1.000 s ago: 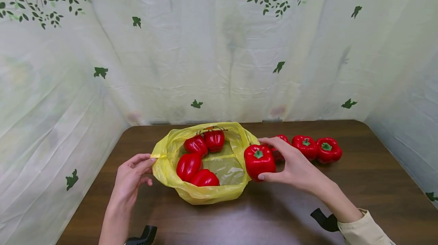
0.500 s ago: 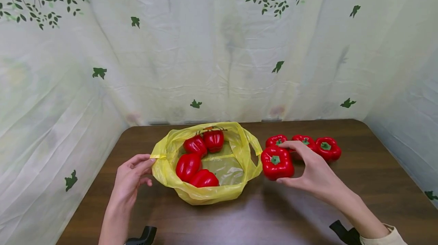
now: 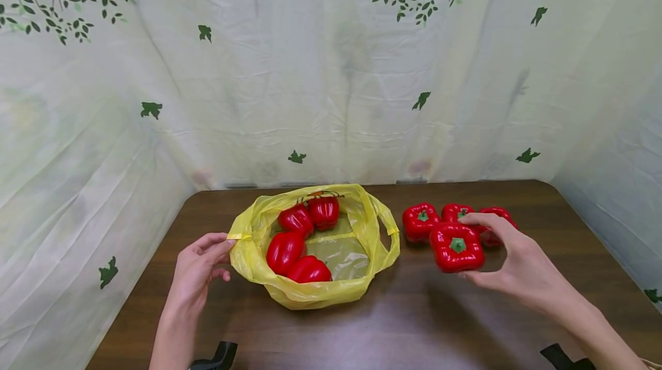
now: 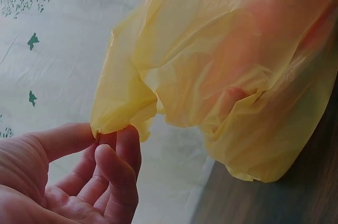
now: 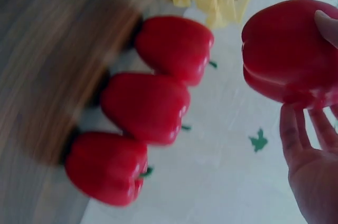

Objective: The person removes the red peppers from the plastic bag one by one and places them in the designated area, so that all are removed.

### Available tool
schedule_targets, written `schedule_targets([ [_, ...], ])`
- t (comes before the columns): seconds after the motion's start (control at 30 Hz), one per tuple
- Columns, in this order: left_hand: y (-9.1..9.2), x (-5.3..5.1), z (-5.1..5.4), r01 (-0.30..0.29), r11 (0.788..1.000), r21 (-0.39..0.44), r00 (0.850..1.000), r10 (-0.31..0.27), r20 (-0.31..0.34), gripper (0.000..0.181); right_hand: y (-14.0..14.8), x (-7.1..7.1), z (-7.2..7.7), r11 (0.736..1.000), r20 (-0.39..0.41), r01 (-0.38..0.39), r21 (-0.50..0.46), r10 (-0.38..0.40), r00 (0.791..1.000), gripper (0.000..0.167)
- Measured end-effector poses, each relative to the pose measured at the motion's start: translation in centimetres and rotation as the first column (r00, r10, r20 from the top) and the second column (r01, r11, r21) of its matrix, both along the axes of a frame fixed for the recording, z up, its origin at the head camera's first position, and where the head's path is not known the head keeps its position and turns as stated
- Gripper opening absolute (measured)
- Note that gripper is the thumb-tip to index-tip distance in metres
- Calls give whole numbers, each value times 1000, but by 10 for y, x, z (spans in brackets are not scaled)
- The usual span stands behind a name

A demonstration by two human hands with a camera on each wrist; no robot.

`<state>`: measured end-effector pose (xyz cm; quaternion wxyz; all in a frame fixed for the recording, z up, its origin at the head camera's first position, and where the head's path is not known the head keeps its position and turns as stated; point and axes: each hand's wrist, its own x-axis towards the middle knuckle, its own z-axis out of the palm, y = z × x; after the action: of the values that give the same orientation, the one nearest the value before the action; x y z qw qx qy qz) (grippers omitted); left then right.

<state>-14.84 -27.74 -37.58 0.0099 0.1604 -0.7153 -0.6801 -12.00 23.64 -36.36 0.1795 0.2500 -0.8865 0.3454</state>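
Note:
A yellow plastic bag (image 3: 315, 295) stands with its mouth spread wide on the table, and several red bell peppers (image 3: 286, 252) lie inside. Its left edge is pinched between thumb and fingers by my left hand (image 3: 199, 266); the left wrist view shows this pinch on the thin yellow film (image 4: 119, 97). My right hand (image 3: 527, 255) grips another red bell pepper (image 3: 457, 248) above the table, to the right of the bag, green stem facing the head camera. In the right wrist view this held pepper (image 5: 293, 52) sits between thumb and fingers.
Three red bell peppers (image 3: 421, 222) stand in a row on the brown table (image 3: 331, 341), right of the bag; the held pepper and right hand partly cover two. A leaf-printed curtain (image 3: 331, 100) hangs behind the table.
My right hand has carried the gripped bell pepper rightward, away from the bag's right edge, where a handle loop now shows. My left hand and the peppers in the bag have stayed in place.

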Motion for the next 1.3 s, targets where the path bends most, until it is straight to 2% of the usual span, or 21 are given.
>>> schedule_targets([
  [0.1, 0, 0, -1, 3, 1000, 10, 1000, -3, -4, 25, 12, 4, 4, 1000, 1, 14, 5, -14, 1000, 93],
  [0.23, 1, 0, -1, 2, 1000, 9, 1000, -2, -8, 24, 28, 8, 8, 999, 57, 21, -27, -19, 998, 90],
  [0.4, 1, 1, -1, 1, 1000, -1, 1000, -1, -9, 27, 46, 10, 14, 996, 111, 82, -43, -77, 991, 91],
  [0.57, 1, 0, 0, 2, 1000, 0, 1000, -2, -10, 23, 64, 8, 18, 988, 121, 147, -37, -142, 983, 91],
  [0.8, 0, 0, -1, -6, 1000, 19, 1000, 6, -2, 20, 90, -1, 13, 975, 139, 222, 11, -221, 965, 92],
  [1.07, 2, 1, -1, -6, 1000, 8, 1000, 6, -4, 24, 116, -13, 6, 978, 135, 187, 97, -199, 971, 91],
  [1.3, 2, 1, -1, -1, 1000, -8, 1000, 1, -6, 28, 134, -22, -5, 979, 152, 193, 64, -201, 968, 87],
])
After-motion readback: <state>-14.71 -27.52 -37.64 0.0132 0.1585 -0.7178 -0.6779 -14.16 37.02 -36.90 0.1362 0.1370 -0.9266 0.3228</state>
